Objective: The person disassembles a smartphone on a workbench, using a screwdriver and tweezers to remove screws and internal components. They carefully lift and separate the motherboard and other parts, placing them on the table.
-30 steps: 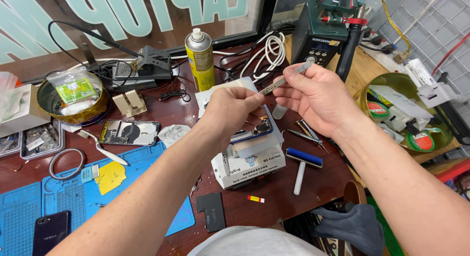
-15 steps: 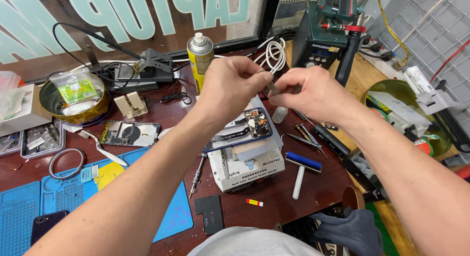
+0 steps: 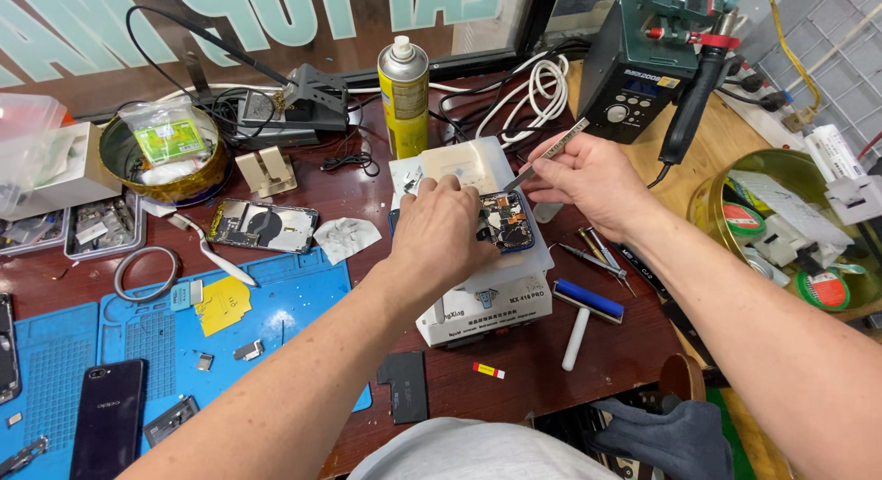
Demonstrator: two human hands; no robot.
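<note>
Opened phone, back off and blue-rimmed, lies face-down on a white box-shaped heating unit mid-bench, insides showing. Left hand presses flat over the phone's near half, fingers spread, clamping it down rather than holding anything up. Right hand has a closed pinch grip on metal tweezers, tips angled down toward the phone's upper right corner; can't tell if the tips carry a part, too small. To do this step well, my read: keep the left palm weight steady so the phone doesn't skid on the smooth unit top, rest the right wrist or little finger on the unit edge for a brace, come in with the tips shallow, not stabbing, since exposed board and flex parts look fragile. Spare screwdrivers and a blue-handled roller lie just beside the unit on the right, yellow spray can stands behind; keep elbows off those.
</note>
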